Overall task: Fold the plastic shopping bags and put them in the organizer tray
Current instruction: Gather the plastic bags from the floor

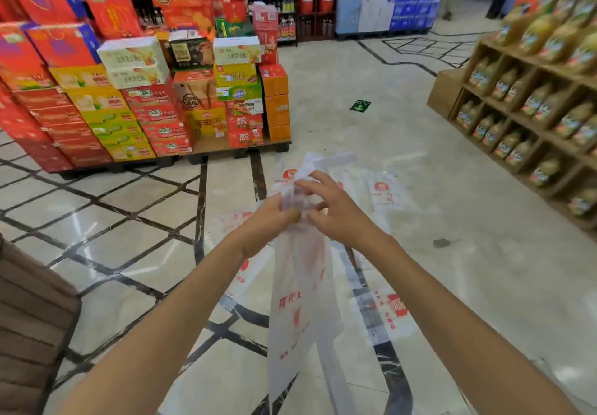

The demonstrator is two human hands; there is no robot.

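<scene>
Held up in mid-air above the floor (420, 162): a translucent plastic shopping bag (300, 304) with red print, its top bunched between both hands, its body hanging down between the forearms. Left hand (271, 220) pinching the gathered top from the left, fingers curled round the plastic. Right hand (329, 211) just beside it, thumb and forefinger nipping the same bunch, the other fingers arched over it. Red characters down the bag's front, too blurred to read. More bags of the same kind lying flat on the floor below and beyond the hands, each with a red square logo (396, 305); lettering not legible. Further off, on the left, stacked cartons (139, 97) in red, yellow and orange on a low pallet, Chinese print mostly unreadable. On the right, wooden shelving (523, 114) full of bottles. Green arrow sticker (360, 106) on the floor between them.
</scene>
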